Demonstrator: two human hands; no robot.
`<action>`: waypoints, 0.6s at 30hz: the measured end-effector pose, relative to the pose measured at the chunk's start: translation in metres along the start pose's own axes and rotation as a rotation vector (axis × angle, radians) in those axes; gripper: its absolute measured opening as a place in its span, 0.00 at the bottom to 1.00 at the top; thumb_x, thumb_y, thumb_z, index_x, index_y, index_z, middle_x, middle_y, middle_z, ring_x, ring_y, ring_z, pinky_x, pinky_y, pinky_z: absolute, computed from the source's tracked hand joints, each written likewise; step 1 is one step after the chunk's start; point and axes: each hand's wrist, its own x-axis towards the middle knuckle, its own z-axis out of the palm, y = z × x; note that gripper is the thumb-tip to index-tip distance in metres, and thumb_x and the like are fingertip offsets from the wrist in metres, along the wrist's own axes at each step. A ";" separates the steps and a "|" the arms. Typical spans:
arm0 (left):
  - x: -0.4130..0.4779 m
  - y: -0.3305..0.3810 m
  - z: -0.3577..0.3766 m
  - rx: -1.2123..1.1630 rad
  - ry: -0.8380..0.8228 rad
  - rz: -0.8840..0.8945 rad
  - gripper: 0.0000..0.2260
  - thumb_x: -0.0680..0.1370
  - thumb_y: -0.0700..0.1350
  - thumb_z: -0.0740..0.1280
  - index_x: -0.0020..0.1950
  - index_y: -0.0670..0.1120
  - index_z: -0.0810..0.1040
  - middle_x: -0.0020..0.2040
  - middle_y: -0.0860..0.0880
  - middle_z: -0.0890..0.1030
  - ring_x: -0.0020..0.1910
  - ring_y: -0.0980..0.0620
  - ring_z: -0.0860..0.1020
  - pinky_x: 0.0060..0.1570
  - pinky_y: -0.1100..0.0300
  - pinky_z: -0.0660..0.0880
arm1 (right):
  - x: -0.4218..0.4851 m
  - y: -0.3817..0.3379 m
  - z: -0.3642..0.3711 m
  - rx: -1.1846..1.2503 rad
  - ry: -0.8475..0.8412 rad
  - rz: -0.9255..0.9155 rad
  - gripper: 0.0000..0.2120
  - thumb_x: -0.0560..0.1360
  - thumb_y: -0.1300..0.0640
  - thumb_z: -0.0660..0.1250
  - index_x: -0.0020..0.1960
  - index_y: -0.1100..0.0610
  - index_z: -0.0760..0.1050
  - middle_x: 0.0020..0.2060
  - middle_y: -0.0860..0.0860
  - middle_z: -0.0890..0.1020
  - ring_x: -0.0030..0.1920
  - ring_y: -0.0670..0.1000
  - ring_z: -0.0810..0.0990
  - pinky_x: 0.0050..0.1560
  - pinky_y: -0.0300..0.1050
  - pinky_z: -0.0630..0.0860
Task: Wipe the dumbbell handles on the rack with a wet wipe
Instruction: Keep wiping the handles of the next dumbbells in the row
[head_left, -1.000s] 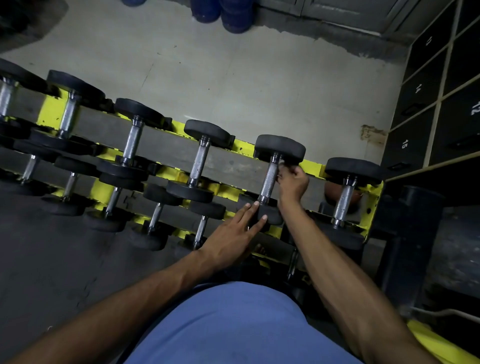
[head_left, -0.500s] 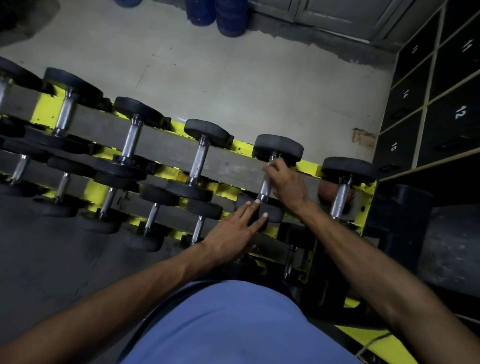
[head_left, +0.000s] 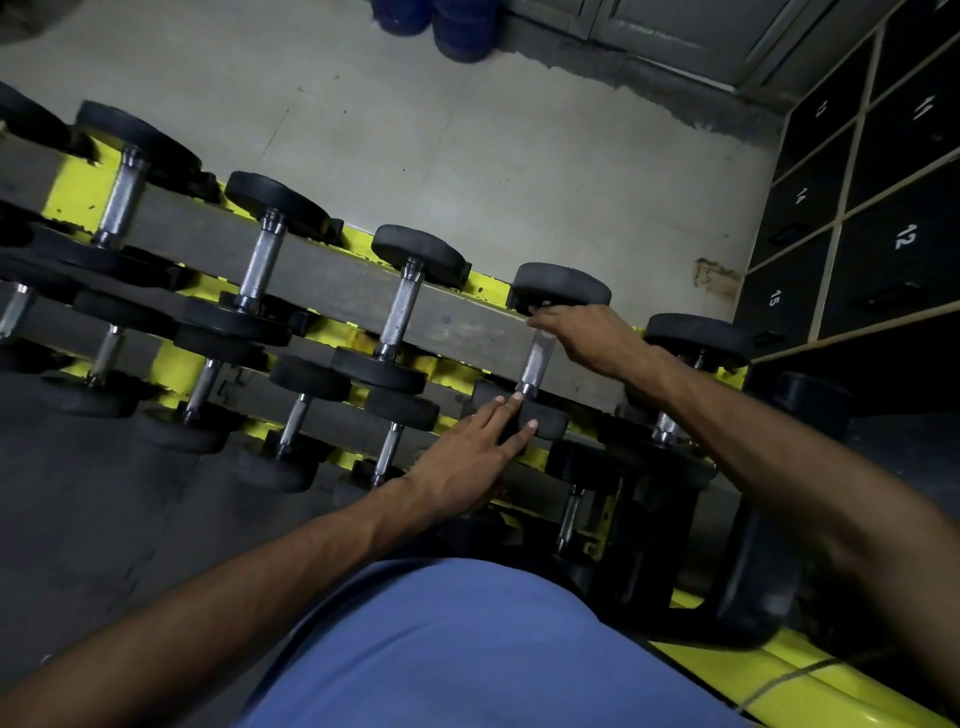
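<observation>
Dumbbell handle (head_left: 537, 358), the knurled steel one second from the right end of the rack's (head_left: 332, 280) upper tier, shows bare between two hands. At the rack's near edge the left hand (head_left: 467, 457) lies flat. Its fingers (head_left: 511, 410) are straight and a little spread on that dumbbell's near black head (head_left: 545, 423), with the fingertips just beside the handle's near collar. Farther across the rack the right hand (head_left: 587, 338) covers the handle's far end, fingers (head_left: 545, 318) laid over it right under the far head (head_left: 561, 286). Whether they clamp round the steel or hold anything, I can't tell. Beyond the rack's far side lies pale floor (head_left: 467, 156).
</observation>
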 end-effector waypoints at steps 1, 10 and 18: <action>0.000 -0.001 0.001 -0.002 0.005 0.005 0.39 0.82 0.42 0.66 0.86 0.48 0.44 0.84 0.38 0.39 0.83 0.39 0.43 0.78 0.46 0.58 | -0.001 -0.007 0.002 -0.009 -0.021 -0.010 0.28 0.75 0.68 0.61 0.71 0.48 0.74 0.70 0.48 0.78 0.60 0.57 0.82 0.49 0.52 0.80; 0.003 -0.009 0.013 -0.008 0.069 0.034 0.38 0.82 0.44 0.67 0.86 0.48 0.47 0.84 0.38 0.42 0.83 0.39 0.47 0.77 0.45 0.61 | 0.014 -0.026 -0.011 -0.289 -0.125 0.036 0.12 0.80 0.62 0.59 0.63 0.56 0.71 0.56 0.54 0.81 0.48 0.60 0.84 0.38 0.51 0.78; 0.006 -0.016 0.025 -0.026 0.143 0.056 0.37 0.82 0.52 0.68 0.85 0.48 0.52 0.84 0.37 0.48 0.82 0.38 0.53 0.75 0.45 0.66 | 0.028 -0.040 -0.013 -0.310 -0.245 -0.005 0.10 0.80 0.58 0.60 0.60 0.54 0.77 0.51 0.53 0.84 0.48 0.58 0.84 0.38 0.48 0.73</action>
